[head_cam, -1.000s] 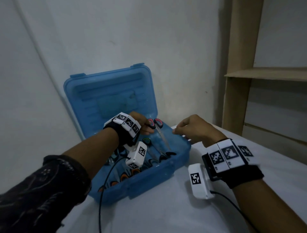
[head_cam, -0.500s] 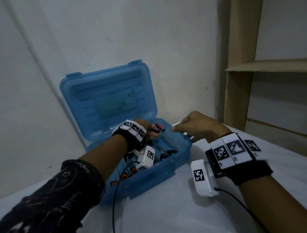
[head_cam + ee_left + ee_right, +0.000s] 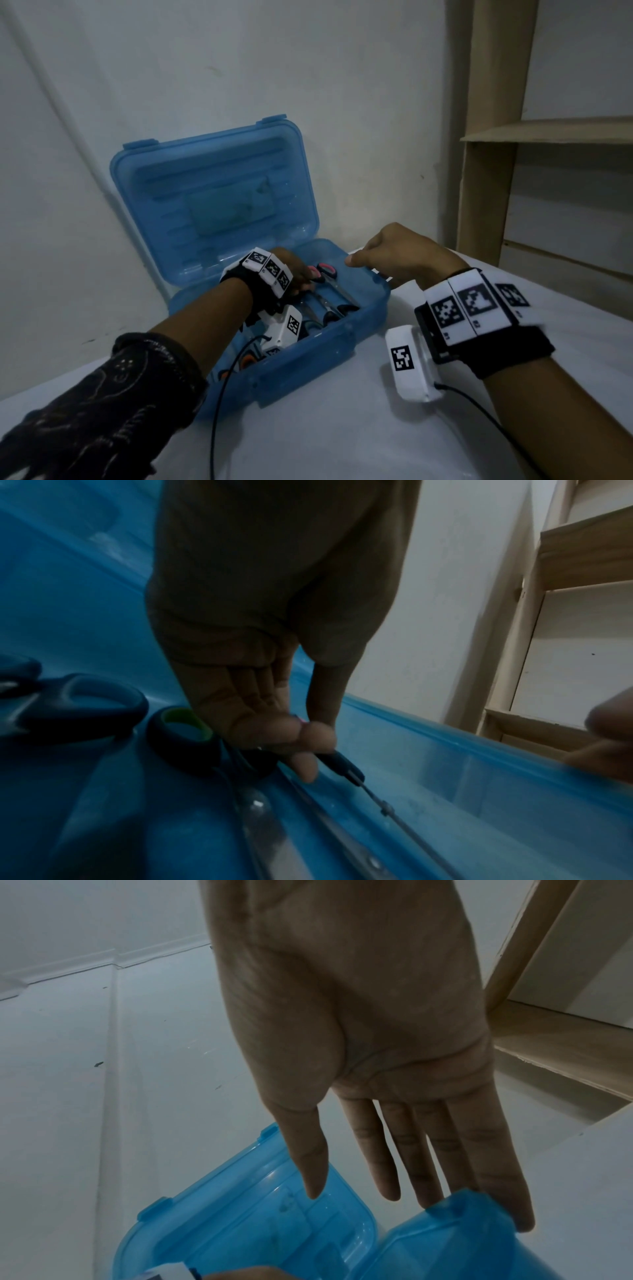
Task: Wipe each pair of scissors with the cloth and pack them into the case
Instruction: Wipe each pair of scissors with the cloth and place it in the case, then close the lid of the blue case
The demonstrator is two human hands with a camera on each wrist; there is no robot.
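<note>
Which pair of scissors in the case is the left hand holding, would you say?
The pink-handled scissors by the case's far right wall; the left hand pinches their handle, while the others lie untouched.

The open case (image 3: 363, 301) is sitting on the table (image 3: 342, 428) before you, its lid (image 3: 212, 192) standing up behind it against the wall (image 3: 308, 85). Inside, several scissors (image 3: 325, 305) are lying side by side. Your left hand (image 3: 294, 270) is reaching into the case at its far end; your right hand (image 3: 397, 253) is resting at its right rim. A shelf unit (image 3: 496, 137) is standing to the right.
</note>
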